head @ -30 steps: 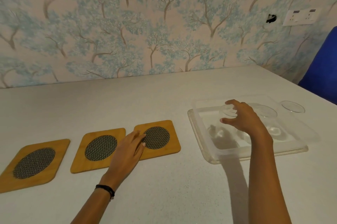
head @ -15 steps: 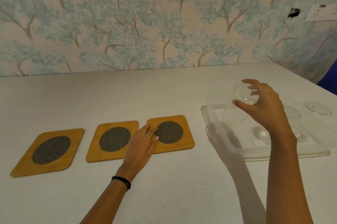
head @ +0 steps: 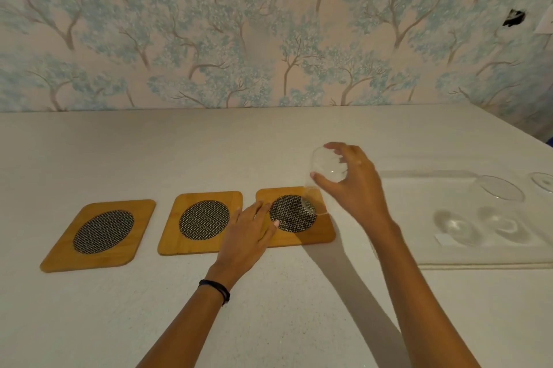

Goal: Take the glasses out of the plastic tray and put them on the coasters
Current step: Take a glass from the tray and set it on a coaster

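Observation:
Three square wooden coasters with dark mesh centres lie in a row: left coaster (head: 100, 235), middle coaster (head: 194, 222), right coaster (head: 311, 237). My right hand (head: 356, 185) grips a clear glass (head: 324, 171) by its rim, held tilted just above the right coaster's far right corner. My left hand (head: 250, 237) lies flat with fingers spread on the near left part of the right coaster. At the right stands the clear plastic tray (head: 478, 264) with two more glasses inside, one glass (head: 496, 206) and another glass (head: 456, 228).
The white table (head: 269, 307) runs back to a wall papered with blue trees. Beyond the tray at the far right edge sits a clear round lid or dish (head: 543, 182). A black band circles my left wrist.
My right hand lifted a glass out of the tray and carried it left to above the right coaster. My left hand stayed on that coaster. The camera turned left.

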`<state>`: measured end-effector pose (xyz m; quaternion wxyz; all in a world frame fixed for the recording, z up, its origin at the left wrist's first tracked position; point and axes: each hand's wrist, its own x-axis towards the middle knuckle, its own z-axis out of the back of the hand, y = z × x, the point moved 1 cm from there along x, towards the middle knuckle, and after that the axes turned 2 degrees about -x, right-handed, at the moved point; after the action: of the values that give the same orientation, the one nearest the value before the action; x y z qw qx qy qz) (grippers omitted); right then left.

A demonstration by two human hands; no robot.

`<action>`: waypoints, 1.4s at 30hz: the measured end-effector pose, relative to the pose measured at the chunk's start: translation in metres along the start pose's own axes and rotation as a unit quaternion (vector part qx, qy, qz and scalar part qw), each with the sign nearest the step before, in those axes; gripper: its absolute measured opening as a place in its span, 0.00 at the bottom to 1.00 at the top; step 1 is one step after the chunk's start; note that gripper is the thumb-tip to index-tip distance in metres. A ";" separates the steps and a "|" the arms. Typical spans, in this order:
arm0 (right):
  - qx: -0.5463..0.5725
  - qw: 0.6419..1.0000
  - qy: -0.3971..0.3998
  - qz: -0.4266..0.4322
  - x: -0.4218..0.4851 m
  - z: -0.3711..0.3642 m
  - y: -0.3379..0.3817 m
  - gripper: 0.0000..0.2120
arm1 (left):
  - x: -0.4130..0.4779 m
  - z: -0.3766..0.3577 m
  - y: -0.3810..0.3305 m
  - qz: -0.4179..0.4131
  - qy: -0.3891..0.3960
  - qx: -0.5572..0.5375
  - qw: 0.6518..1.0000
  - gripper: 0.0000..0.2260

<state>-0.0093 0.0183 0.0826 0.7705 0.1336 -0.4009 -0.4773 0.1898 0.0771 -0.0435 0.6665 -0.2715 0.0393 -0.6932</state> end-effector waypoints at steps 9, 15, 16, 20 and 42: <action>0.026 0.997 0.066 -0.004 -0.009 -0.042 0.004 0.26 | 0.001 0.000 -0.001 0.004 0.006 -0.002 1.000 0.23; 0.038 0.996 0.078 0.020 -0.009 -0.047 0.006 0.24 | 0.001 0.001 -0.001 -0.003 0.004 0.005 1.000 0.23; 0.047 0.995 0.082 0.023 -0.010 -0.048 0.006 0.24 | 0.002 0.001 -0.001 -0.005 0.004 0.006 1.000 0.24; 0.070 0.992 0.096 0.030 -0.009 -0.049 0.005 0.23 | 0.002 0.000 -0.001 -0.006 0.003 0.006 1.000 0.22; 0.001 0.994 0.037 0.098 0.006 0.052 -0.024 0.16 | -0.008 0.010 -0.050 -0.147 -0.184 -0.018 0.972 0.11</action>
<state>-0.0616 0.0102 0.1045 0.8279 0.1115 -0.3837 -0.3936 0.1482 0.0931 -0.0167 0.5481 -0.4091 -0.1118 -0.7209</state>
